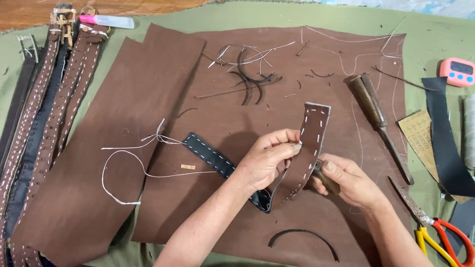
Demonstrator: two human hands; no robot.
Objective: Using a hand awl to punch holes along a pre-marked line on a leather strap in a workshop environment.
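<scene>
1. Stitching in hand: the left hand point(267, 159) pinches a brown leather strap point(306, 148) near its upper part, thumb and fingers closed on the stitched edge; the strap bends upward at centre frame, its far end standing just above the fingers, its dark lower length trailing left across the brown leather sheet point(148, 148).
2. The right hand point(349, 182) is closed round a small dark-handled tool point(324, 177) (prob. an awl; tip hidden behind the strap), pressed against the strap's side.
3. White thread point(129, 170) loops loose over the sheet, left of the strap, running toward the strap's dark end.
4. Handling, as a judgement: strap looks light, flexible but springy, approx. two layers thick; it likely holds a bend only while pinched. Best hold seems to be the flat faces near the stitch line, close to the tool's point, so the piece does not twist.
5. Nearby on the green-covered worktop point(430, 44): a wooden-handled chisel-like tool point(376, 116) to the right, red-and-yellow scissors point(443, 235) at lower right, a pink timer point(457, 71) at the far right, finished stitched belts point(44, 113) along the left edge, leather offcuts point(252, 81) and a curved sliver point(303, 238) on the sheet.
</scene>
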